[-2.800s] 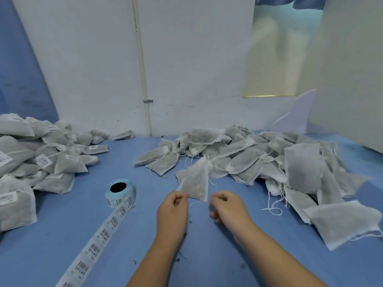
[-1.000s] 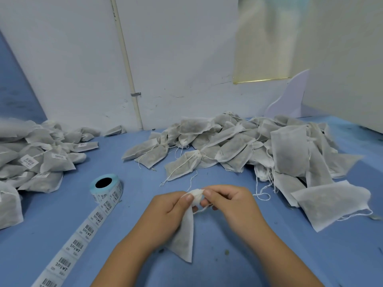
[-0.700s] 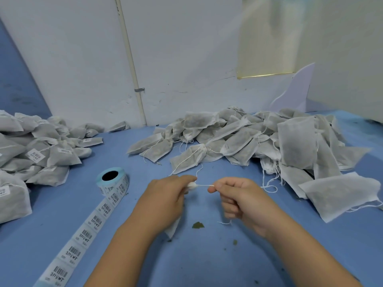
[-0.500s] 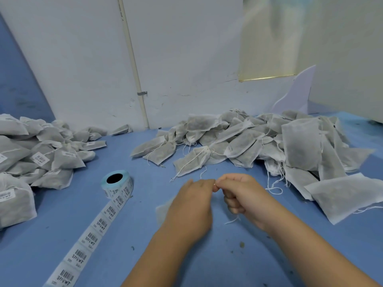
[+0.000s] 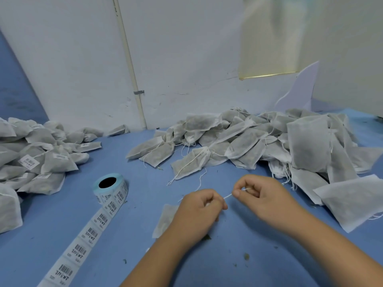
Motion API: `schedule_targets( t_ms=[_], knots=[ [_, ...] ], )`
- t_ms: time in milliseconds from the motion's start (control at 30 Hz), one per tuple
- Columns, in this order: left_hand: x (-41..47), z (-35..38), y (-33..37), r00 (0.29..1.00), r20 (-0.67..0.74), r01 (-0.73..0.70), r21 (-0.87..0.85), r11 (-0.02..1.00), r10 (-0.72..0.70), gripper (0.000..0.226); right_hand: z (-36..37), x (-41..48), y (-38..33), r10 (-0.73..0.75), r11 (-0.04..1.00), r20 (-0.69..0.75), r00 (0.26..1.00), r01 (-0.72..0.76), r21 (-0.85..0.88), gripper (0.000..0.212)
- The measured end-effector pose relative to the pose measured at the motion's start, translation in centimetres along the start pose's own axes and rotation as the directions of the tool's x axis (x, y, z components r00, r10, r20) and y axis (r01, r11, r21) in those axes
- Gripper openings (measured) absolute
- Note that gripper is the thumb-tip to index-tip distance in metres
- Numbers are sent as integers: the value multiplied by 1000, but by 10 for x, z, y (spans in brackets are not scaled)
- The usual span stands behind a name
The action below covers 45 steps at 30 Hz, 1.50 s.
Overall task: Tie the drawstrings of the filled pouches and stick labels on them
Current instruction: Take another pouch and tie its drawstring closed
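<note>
The left hand grips a pouch by its neck on the near surface, steadying it while the right hand pinches the drawstring taut to cinch the knot; the label roll lies left, within reach

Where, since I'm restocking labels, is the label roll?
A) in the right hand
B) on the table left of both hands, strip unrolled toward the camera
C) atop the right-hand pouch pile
B: the label roll sits on the blue table left of the left hand, which grips a pouch; its strip trails toward the camera; the right hand pinches only a drawstring.
</note>
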<state>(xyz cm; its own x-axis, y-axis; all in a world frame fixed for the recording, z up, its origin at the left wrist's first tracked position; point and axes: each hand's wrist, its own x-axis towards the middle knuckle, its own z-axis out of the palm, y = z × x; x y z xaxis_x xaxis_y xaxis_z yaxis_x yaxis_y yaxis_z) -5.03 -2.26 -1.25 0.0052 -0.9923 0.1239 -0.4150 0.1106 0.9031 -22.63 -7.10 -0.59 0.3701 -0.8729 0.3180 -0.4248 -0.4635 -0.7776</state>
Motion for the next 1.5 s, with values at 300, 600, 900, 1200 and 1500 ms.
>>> schedule_targets(
  t_ms=[300,600,900,1200,1500],
  knots=[
    [-6,2,2,1000,10,3,-50,999,-3,26,6,-2,3,-101,972,-110,989,75,-221,24],
    [-1,0,2,997,35,-52,-367,929,69,24,25,-5,1,-1,1000,-166,986,-4,-29,20],
    [0,-1,5,978,-208,-101,-349,931,28,17,28,-15,-17,-201,967,-91,975,183,-175,11],
    [-7,-5,10,975,-118,-182,78,980,190,24,13,-18,-25,-390,883,-135,911,329,-334,10],
    [-8,-2,18,991,85,-97,-84,992,105,21,10,-10,-17,-124,991,-181,976,113,-72,22]
  ],
)
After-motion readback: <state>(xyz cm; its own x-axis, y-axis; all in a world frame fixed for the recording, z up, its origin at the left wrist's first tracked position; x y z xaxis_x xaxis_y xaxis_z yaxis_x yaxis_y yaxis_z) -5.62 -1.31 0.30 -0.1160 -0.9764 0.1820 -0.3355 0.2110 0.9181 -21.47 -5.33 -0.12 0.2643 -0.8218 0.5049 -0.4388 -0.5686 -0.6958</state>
